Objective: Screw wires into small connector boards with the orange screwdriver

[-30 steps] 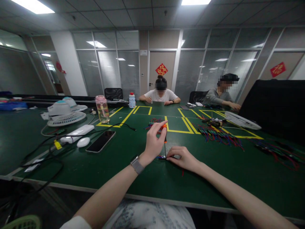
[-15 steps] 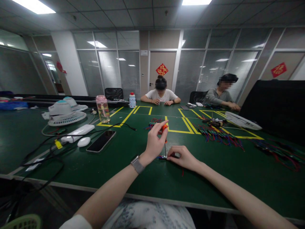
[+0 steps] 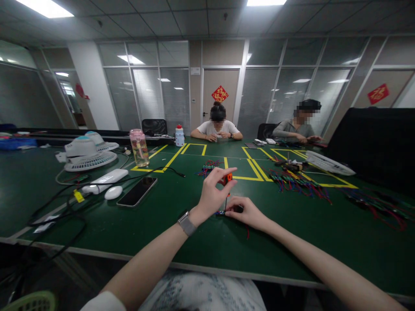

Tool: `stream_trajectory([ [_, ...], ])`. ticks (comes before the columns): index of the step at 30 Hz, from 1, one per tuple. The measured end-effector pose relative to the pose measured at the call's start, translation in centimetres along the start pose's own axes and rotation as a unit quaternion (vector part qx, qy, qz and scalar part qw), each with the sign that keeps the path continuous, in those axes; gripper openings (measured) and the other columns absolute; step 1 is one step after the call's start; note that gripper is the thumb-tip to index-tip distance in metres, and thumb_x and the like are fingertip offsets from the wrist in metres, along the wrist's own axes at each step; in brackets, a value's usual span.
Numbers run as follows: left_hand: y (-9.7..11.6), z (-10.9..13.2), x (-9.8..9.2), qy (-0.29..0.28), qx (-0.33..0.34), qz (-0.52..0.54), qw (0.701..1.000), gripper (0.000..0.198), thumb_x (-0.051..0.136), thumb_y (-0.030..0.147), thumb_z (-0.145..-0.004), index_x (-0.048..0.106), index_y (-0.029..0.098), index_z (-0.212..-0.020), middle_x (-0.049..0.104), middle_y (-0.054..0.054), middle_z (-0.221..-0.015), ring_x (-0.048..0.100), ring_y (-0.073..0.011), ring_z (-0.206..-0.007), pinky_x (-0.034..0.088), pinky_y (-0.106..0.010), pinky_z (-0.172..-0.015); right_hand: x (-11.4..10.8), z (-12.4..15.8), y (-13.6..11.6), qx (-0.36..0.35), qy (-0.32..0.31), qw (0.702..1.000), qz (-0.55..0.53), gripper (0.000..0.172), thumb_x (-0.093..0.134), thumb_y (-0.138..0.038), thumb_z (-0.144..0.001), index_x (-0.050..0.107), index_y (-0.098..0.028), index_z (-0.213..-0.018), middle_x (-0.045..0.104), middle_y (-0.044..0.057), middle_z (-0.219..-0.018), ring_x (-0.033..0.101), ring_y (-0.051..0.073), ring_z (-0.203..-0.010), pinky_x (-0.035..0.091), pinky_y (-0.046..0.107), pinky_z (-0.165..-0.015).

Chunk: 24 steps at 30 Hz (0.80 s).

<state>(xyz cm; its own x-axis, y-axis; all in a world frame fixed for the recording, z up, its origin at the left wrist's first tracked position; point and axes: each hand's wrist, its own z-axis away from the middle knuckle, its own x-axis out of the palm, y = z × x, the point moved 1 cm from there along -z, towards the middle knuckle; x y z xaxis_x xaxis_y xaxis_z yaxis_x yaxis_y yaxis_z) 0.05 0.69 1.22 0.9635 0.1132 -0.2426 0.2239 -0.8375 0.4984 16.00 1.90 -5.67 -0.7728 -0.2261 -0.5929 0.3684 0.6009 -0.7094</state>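
My left hand [image 3: 212, 194], with a watch on its wrist, pinches the orange handle of a small screwdriver [image 3: 227, 179] held upright. The screwdriver's thin shaft points down onto a small dark connector block [image 3: 221, 212] with coloured wires that lies on the green table [image 3: 181, 242]. My right hand [image 3: 248, 212] rests on the table just right of the block, fingers curled and pressing it in place. A red wire trails out under that hand.
A phone [image 3: 137, 191], white mouse [image 3: 113, 192], power strip and black cables lie at left, with fans [image 3: 86, 154] and a pink bottle [image 3: 139, 148] behind. Bundles of coloured wires [image 3: 296, 181] lie at right. Two people sit at the far side.
My left fingers have shifted round the screwdriver handle, which tips slightly right. My right hand has slid a little closer to the block. The far people moved their hands.
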Motion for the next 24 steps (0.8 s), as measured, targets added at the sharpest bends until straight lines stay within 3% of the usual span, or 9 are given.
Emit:
stream_trajectory([
  [7,0.19,0.05,-0.1,-0.02,-0.008,0.016,1.0,0.033,0.045,0.018,-0.094,0.057,0.023,-0.124,0.062,-0.005,-0.102,0.058,-0.013,-0.089,0.05,-0.023,-0.074,0.19,-0.12,0.3,0.035,0.002,0.998,-0.042,0.014,0.071,-0.028,-0.075,0.071,-0.014,-0.076,0.062,0.003,-0.074,0.054,0.013,-0.063,0.044,0.026,-0.061],
  [17,0.26,0.03,-0.1,0.042,0.01,-0.033,0.999,0.026,0.059,0.019,-0.087,0.064,0.022,-0.112,0.057,-0.003,-0.092,0.056,-0.0124,-0.082,0.05,-0.022,-0.068,0.22,-0.09,-0.1,0.035,0.01,0.999,-0.018,0.011,0.07,-0.025,-0.075,0.072,-0.014,-0.074,0.064,0.003,-0.074,0.055,0.013,-0.064,0.045,0.025,-0.06],
  [24,0.43,-0.12,-0.27,0.015,0.011,-0.021,1.0,0.029,0.051,0.017,-0.09,0.062,0.021,-0.117,0.062,-0.005,-0.098,0.059,-0.0132,-0.087,0.051,-0.023,-0.071,-0.57,-0.12,-0.04,0.002,-0.027,1.0,-0.001,0.015,0.072,-0.03,-0.076,0.075,-0.016,-0.081,0.068,0.005,-0.08,0.062,0.015,-0.069,0.05,0.027,-0.065],
])
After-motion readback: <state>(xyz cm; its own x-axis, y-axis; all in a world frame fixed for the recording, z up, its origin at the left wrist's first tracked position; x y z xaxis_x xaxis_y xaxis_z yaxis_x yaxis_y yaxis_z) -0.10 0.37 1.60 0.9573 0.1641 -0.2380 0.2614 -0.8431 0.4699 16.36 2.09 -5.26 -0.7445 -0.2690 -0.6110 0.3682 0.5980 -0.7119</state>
